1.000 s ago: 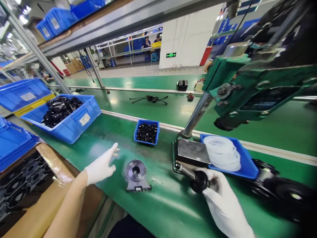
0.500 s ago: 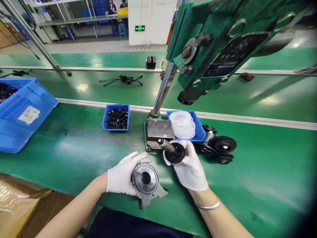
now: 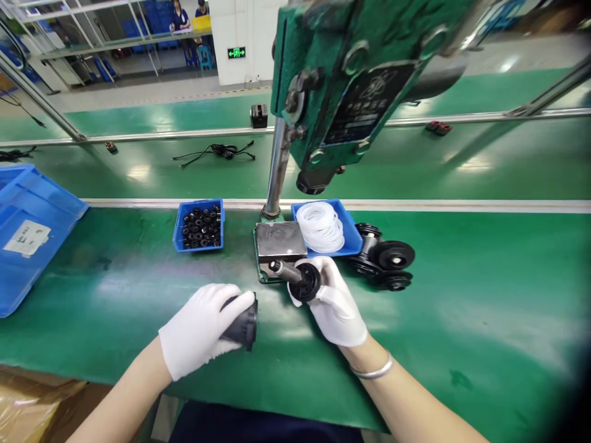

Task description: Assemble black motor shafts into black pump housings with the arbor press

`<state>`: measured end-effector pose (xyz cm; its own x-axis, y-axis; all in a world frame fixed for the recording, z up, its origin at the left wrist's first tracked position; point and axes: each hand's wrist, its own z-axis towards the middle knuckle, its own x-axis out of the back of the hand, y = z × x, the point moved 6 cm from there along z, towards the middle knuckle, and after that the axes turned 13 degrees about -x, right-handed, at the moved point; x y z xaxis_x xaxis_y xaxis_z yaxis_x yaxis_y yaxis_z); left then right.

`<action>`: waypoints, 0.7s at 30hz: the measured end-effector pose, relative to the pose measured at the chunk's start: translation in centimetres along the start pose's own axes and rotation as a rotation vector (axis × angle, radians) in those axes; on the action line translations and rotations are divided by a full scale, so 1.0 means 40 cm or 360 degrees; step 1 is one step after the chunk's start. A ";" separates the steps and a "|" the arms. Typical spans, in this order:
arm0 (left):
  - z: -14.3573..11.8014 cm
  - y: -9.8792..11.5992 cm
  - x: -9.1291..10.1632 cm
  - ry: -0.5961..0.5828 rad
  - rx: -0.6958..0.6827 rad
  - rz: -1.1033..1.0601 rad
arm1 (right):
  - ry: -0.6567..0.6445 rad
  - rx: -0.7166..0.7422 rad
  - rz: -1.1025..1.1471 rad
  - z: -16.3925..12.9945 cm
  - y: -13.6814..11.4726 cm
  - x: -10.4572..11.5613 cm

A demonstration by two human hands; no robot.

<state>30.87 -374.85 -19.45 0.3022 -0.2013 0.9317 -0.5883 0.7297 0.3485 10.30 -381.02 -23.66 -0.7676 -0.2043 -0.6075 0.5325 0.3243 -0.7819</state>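
Edgewise, dark round housing (image 3: 241, 325) in left hand (image 3: 198, 329).

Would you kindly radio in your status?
Left hand grips dark round housing. Right hand holds black disc on metal shaft. Nothing between them.

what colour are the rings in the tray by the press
White, in a blue tray; the rings show best in the head view.

A green bench press (image 3: 351, 80) dominates a factory workbench, its steel column (image 3: 277, 169) rising behind a grey base plate (image 3: 281, 241). Left of the press sits a small blue bin of black rings (image 3: 200, 226); right of it, a tray of white rings (image 3: 322, 226) and stacked black wheels (image 3: 390, 263).
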 end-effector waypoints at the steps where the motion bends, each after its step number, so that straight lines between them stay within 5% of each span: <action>1: -0.004 -0.012 -0.017 0.0030 0.0001 -0.0102 | 0.0002 0.0009 -0.0012 0.000 0.000 0.001; 4: -0.024 -0.041 -0.041 0.0359 -0.0002 -0.0430 | -0.0010 0.0051 -0.0023 0.002 -0.004 0.001; 8: -0.037 -0.031 0.005 0.0612 0.0053 -0.0465 | -0.0055 0.0111 -0.0033 -0.001 -0.014 -0.002; 14: 0.054 0.058 0.026 -0.0290 0.0107 0.0323 | -0.0095 0.0199 -0.0134 -0.010 -0.015 -0.003; 21: 0.087 0.064 0.001 -0.0409 0.0271 0.0369 | -0.0055 0.0420 -0.0341 -0.039 -0.048 -0.029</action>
<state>26.75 -375.28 -18.15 -0.0383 -0.2167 0.9755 -0.7417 0.6604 0.1175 9.60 -379.99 -21.24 -0.8619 -0.2744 -0.4263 0.4378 0.0214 -0.8988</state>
